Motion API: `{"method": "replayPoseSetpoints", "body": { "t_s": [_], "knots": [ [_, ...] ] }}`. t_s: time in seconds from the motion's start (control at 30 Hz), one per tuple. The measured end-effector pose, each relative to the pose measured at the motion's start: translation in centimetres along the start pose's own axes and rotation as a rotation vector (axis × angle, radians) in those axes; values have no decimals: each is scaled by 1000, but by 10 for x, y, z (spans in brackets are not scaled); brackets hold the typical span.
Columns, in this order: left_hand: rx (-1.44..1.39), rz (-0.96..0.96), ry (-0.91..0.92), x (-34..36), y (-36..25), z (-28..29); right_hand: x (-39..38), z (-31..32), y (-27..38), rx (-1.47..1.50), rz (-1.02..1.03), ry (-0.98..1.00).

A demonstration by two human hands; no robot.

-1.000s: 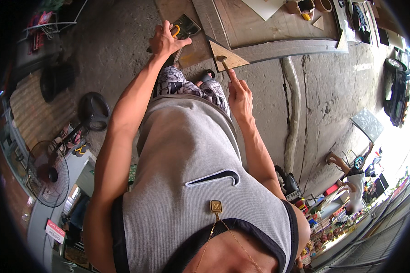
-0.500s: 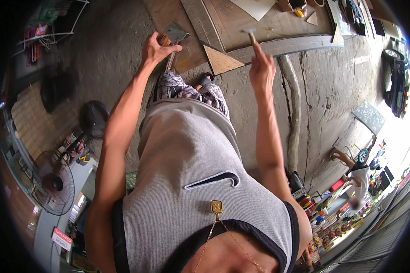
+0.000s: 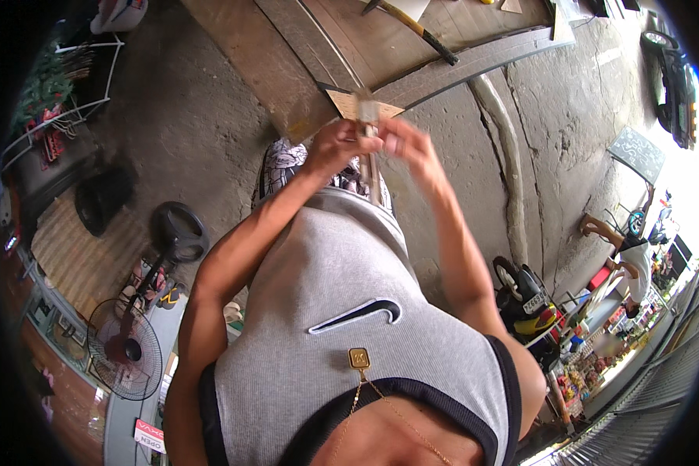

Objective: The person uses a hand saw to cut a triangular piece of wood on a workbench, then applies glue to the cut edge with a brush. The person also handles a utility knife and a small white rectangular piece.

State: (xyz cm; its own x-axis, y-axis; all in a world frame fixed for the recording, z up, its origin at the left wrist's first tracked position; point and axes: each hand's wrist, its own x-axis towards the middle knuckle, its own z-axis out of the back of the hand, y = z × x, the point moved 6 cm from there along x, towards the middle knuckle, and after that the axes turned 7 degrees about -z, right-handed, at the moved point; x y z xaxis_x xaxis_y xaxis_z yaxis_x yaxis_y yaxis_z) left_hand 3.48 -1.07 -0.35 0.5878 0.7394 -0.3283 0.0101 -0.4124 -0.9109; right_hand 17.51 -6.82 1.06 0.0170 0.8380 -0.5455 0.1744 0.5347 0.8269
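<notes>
In front of my waist, my left hand [image 3: 343,147] is closed around a long narrow grey-brown item [image 3: 368,113], held roughly upright. Motion blurs it, so its kind does not show. My right hand [image 3: 408,147] is just to the right of it, fingers bent and smeared; whether they grip the item I cannot tell. Just beyond both hands, a triangular piece of wood [image 3: 342,101] lies at the corner of a grey frame [image 3: 474,71], partly hidden. A hammer [image 3: 418,33] with a yellow and black handle lies on the wooden panel farther off.
A bare board [image 3: 245,54] stretches away at the far left of the frame. Raised along the concrete floor [image 3: 559,140] runs a ridge [image 3: 505,163]. To my left stand a fan [image 3: 128,349] and a black steering wheel [image 3: 182,233]; a motorbike [image 3: 528,299] and another person [image 3: 633,260] are at right.
The hammer has left my right hand and now lies on the panel. Both hands have drawn in toward my waist and come close together at the narrow item.
</notes>
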Motion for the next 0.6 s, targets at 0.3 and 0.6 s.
{"method": "replayPoseSetpoints", "body": {
  "t_s": [0.3, 0.6],
  "knots": [
    [108, 148, 181, -4, 48, -36, -43, -15, -31, -517, -239, -420],
    [34, 291, 123, 5, 84, -23, -20, -14, -33, -574, -271, -456]
  ]
}}
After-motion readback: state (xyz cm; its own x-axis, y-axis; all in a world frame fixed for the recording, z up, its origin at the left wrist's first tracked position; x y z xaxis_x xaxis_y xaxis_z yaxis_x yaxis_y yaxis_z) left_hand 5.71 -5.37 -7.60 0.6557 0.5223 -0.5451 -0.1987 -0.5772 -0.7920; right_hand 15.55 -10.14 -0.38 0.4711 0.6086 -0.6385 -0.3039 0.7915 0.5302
